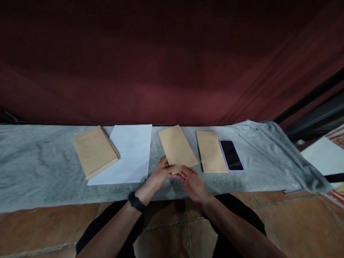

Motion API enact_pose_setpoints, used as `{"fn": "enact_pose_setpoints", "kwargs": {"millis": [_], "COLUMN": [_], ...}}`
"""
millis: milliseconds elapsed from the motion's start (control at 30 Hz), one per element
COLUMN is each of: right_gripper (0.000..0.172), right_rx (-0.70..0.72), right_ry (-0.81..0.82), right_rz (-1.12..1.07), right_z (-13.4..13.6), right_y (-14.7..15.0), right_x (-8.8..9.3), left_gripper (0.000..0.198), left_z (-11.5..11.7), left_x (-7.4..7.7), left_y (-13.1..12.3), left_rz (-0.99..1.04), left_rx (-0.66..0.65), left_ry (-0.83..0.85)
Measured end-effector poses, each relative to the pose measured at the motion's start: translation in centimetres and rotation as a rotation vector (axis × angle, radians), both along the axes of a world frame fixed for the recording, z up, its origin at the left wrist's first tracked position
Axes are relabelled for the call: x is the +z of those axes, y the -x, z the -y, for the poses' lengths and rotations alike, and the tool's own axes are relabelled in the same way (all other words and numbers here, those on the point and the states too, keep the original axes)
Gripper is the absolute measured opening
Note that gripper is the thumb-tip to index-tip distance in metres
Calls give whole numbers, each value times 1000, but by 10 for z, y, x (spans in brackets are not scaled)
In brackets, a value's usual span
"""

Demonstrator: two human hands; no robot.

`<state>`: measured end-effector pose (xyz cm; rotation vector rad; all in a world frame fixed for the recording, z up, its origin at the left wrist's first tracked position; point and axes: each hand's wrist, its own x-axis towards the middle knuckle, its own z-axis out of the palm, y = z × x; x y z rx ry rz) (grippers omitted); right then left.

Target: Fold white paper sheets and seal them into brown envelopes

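Observation:
A brown paper envelope [177,146] is held tilted between my two hands at the front of the grey cloth. My left hand [160,172] has its fingers closed on the envelope's lower left edge. At the lower right edge, my right hand [191,182] pinches the same envelope, its fingertips close to those of the left. Right of my hands lies a brown envelope stack [212,152], beside a phone [231,155] with a dark screen and pale purple case. To the left, white paper sheets [131,154] lie partly under another pile of brown envelopes [96,152].
A grey cloth [41,166] covers the long narrow bench and bunches up at its right end. Behind it hangs a dark red fabric wall [163,68]. Tiled floor [168,238] shows below, between my legs. Printed boards [333,153] stand at the far right.

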<state>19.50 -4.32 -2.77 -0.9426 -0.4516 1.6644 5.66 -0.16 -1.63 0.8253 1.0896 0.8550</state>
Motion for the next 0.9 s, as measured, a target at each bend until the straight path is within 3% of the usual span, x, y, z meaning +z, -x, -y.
{"fn": "enact_pose_setpoints", "kwargs": {"millis": [133, 267, 433, 533, 700, 767, 833, 900], "right_gripper": [32, 36, 38, 50, 70, 71, 67, 62], "right_rx": [273, 584, 355, 432, 394, 364, 351, 353], "right_ry": [40, 22, -584, -870, -1040, -1070, -1094, -1102], "right_rz": [86, 376, 1117, 1478, 1772, 1796, 1789, 1766], "right_z": [3, 5, 7, 14, 25, 26, 26, 24], "right_y": [-19, -36, -37, -33, -26, -24, -23, -23], "right_x": [7, 12, 8, -7, -34, -40, -44, -46], "left_gripper": [67, 67, 52, 34, 24, 32, 43, 51], "left_z": [-6, -11, -14, -16, -16, -15, -17, -23], "left_x": [-2, -8, -18, -16, -9, -12, -21, -31], "left_y": [17, 29, 31, 34, 35, 30, 21, 13], "left_rz": [-77, -180, -319, -513, -1128, -1156, -1147, -1207], "left_rx": [-63, -75, -138, -175, -97, -117, -232, -378], "left_ry": [30, 40, 13, -48, -392, -644, -889, -1016]}}
